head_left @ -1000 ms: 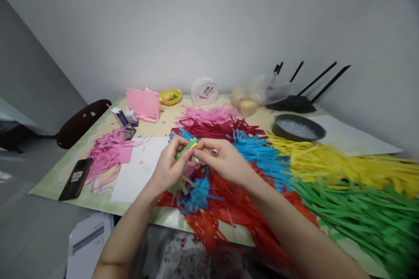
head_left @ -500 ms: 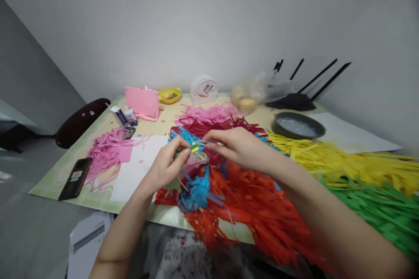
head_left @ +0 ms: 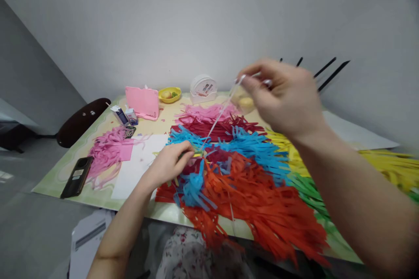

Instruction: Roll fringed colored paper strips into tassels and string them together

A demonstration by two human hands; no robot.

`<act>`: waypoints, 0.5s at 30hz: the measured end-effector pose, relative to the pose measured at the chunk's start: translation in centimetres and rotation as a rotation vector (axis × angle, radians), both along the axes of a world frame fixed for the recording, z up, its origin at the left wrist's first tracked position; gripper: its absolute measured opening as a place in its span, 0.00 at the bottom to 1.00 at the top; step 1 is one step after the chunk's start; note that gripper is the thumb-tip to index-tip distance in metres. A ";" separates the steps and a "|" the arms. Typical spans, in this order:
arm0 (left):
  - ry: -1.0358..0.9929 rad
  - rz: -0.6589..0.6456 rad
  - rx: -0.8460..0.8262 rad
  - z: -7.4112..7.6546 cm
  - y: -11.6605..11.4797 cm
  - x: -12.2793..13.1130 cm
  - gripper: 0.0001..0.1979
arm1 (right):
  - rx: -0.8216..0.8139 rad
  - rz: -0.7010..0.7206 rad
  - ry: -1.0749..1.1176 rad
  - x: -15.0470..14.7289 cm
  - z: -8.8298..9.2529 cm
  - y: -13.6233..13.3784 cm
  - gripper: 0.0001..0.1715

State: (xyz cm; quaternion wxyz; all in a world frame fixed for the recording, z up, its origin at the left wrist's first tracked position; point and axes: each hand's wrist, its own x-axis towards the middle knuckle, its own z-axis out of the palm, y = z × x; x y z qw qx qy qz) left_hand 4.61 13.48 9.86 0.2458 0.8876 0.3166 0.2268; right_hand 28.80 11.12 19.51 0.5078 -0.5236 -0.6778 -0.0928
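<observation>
Raised in front of the wall, my right hand (head_left: 278, 96) is closed on a thin white string (head_left: 218, 118), which runs tight down to the left. Low over the table, my left hand (head_left: 172, 161) pinches a small yellow and green piece (head_left: 197, 154) where the string ends. Right beside it lie a blue paper tassel (head_left: 194, 187) and a big heap of red-orange strips (head_left: 258, 196). Behind are blue fringe (head_left: 262, 148), dark red fringe (head_left: 209, 128) and pink fringe (head_left: 206, 112).
A white sheet (head_left: 134, 174), pink strips (head_left: 106, 150) and a phone (head_left: 77, 177) lie at the left. Toward the wall stand a pink tablet case (head_left: 142, 102), a yellow bowl (head_left: 169, 99) and a white holder (head_left: 203, 96). Yellow strips (head_left: 389, 168) and green strips (head_left: 307, 192) lie at the right.
My right hand has risen up and to the right, away from my left hand, drawing the string out straight. My left hand stays nearly in place.
</observation>
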 end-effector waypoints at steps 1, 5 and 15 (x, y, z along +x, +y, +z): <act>0.039 0.017 0.028 -0.4 0.3 -0.2 0.09 | 0.033 -0.050 0.018 1.0 0.6 0.1 0.10; 0.232 0.066 0.113 -2.0 1.6 -1.0 0.09 | 0.152 -0.189 0.120 4.7 3.0 0.6 0.19; -0.139 -0.158 -0.193 -1.4 2.9 5.2 0.23 | -0.672 0.240 0.285 3.8 3.7 -1.3 0.11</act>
